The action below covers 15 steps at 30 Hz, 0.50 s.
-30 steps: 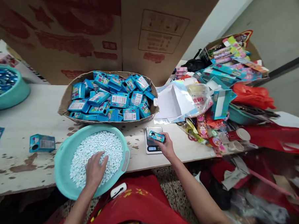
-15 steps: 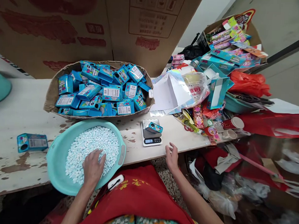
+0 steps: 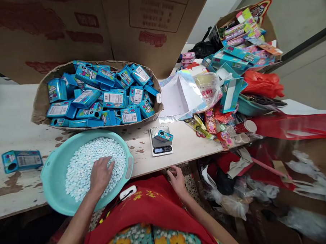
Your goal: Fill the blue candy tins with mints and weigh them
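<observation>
My left hand (image 3: 101,175) rests on small pale-blue candies (image 3: 81,168) in a turquoise basin (image 3: 53,182). Its thumb stands apart from the fingers; the fingertips are partly hidden among the candies. My right hand (image 3: 176,178), loosely open with nothing in it, hovers by the table's front edge, below a small digital scale (image 3: 164,150). On the scale's plate lies a small blue dispenser box (image 3: 164,135) with a dark round hole. Another blue box (image 3: 23,160) lies on its side left of the basin.
A cut-down cardboard carton (image 3: 39,109) full of blue boxes stands behind the basin. To the right are a white paper tray (image 3: 175,95), wrapped sweets (image 3: 210,122) and a carton of colourful packages (image 3: 237,35). Plastic bags (image 3: 236,206) lie below the table at right.
The view has shifted a little, moving things leftward. My right hand has drawn back from beside the scale to below the table edge. My left hand stays in the candies.
</observation>
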Available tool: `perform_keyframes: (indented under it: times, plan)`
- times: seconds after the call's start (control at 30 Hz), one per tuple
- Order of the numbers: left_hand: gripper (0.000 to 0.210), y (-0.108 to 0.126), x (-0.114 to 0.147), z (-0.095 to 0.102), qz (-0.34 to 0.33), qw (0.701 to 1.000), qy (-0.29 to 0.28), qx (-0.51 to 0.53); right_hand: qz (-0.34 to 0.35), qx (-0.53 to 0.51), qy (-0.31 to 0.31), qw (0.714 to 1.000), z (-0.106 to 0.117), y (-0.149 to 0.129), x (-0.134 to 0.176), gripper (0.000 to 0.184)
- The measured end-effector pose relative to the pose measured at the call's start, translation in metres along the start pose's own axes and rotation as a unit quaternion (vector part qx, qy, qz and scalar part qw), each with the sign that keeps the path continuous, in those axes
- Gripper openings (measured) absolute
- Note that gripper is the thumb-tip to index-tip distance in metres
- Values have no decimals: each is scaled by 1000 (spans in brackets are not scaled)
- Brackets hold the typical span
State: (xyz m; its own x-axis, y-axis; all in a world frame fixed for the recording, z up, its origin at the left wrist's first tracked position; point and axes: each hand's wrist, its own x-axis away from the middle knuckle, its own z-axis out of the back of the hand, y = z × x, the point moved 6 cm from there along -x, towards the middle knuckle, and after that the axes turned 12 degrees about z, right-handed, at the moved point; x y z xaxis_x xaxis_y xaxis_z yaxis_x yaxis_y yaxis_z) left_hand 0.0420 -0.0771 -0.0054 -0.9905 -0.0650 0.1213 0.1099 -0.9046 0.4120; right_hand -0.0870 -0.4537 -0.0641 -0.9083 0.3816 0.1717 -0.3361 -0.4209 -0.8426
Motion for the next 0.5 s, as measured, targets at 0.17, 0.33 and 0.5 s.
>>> perform_keyframes:
  times: [0.17,0.33,0.5]
  plan:
    - [40,4,-5,6,-1,999,19,26,-59,-14,-17,998,5,18,5,40]
    - [38,16,-8,28,18,997,61,47,-135,-10,5,991,33,34,17,33]
    - [32,60,-16,46,8,990,82,112,-194,13,-11,981,62,47,45,37]
